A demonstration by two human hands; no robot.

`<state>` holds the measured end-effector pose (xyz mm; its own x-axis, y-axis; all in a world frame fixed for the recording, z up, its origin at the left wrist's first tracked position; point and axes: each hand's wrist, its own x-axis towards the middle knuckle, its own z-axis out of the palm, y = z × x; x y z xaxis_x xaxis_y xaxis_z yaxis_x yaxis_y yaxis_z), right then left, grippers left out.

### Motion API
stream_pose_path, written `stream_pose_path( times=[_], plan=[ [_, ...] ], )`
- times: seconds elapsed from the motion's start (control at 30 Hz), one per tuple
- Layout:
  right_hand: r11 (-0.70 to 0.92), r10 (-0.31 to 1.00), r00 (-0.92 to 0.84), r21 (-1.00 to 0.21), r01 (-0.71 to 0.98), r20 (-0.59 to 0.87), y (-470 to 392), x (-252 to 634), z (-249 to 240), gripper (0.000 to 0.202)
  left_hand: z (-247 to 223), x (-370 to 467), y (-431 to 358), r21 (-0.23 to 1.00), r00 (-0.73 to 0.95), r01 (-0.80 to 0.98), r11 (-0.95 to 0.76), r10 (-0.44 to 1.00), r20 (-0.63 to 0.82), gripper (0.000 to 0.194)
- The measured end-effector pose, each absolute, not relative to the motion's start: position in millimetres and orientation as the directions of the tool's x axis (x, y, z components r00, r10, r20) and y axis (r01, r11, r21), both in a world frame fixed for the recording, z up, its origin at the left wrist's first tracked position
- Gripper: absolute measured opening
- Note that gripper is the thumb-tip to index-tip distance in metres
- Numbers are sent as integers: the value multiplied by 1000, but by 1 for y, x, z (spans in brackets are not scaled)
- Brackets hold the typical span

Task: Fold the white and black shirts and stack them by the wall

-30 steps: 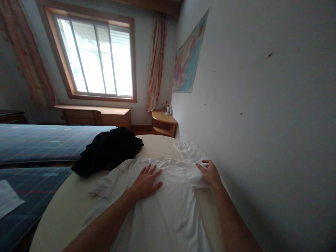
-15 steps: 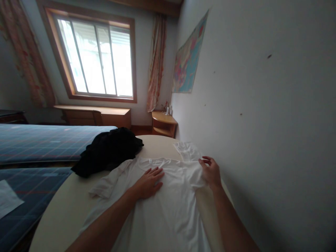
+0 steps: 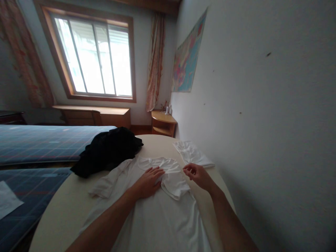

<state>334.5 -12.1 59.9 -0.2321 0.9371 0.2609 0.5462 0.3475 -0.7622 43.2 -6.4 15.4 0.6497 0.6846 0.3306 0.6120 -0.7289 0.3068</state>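
**White shirt [image 3: 165, 224] spread under left hand [image 3: 148, 183]; right hand [image 3: 201, 176] released at the shoulder edge**

Viewed from beside the wearer, with twelve o'clock straight ahead, the white shirt lies on the round table [image 3: 157, 142]. Its long axis runs from the collar [image 3: 143, 162] at twelve down to six, where the hem passes out of view.

Left hand: the nearer of the two, resting palm-down on the chest, fingers extended toward one o'clock. It presses the cloth and grasps nothing.

Right hand: fingers loosely curled, no fabric visible in the grip. The fingertips point toward ten o'clock, just beside the shoulder edge; whether they touch it cannot be told.

Governing relation: from the right grip, the body of the shirt lies from eight to nine o'clock. The three-o'clock sleeve [image 3: 175, 187] is folded inward over the body, between the two hands, its cuff toward five. The nine-o'clock sleeve [image 3: 103, 185] extends outward, well clear of both.

Surroundings: a folded white cloth [image 3: 194, 154] sits at twelve o'clock from the right hand, close by. A black garment [image 3: 110, 150] is heaped at ten o'clock from the left hand. Farther out, at nine, a white sheet [image 3: 7, 199] rests on a blue checked mattress [image 3: 39, 182].
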Motion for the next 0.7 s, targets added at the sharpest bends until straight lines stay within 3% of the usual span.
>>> stream_pose_path(
  times=[0.17,0.37,0.57,0.7],
  plan=[
    [339,895,-442,-727,597,55,-21,328,63,34,29,48,-16,274,676,542,-795,606,419,38],
    [276,866,-487,-701,658,-116,-25,327,61,46,27,52,-16,248,708,515,-821,570,416,23],
    [213,857,-466,-671,710,-221,-27,328,60,21,25,52,-14,255,690,550,-795,605,397,25],
    [187,880,-428,-677,712,-207,-29,338,62,12,23,48,-12,276,635,600,-751,657,407,32]
  ],
)
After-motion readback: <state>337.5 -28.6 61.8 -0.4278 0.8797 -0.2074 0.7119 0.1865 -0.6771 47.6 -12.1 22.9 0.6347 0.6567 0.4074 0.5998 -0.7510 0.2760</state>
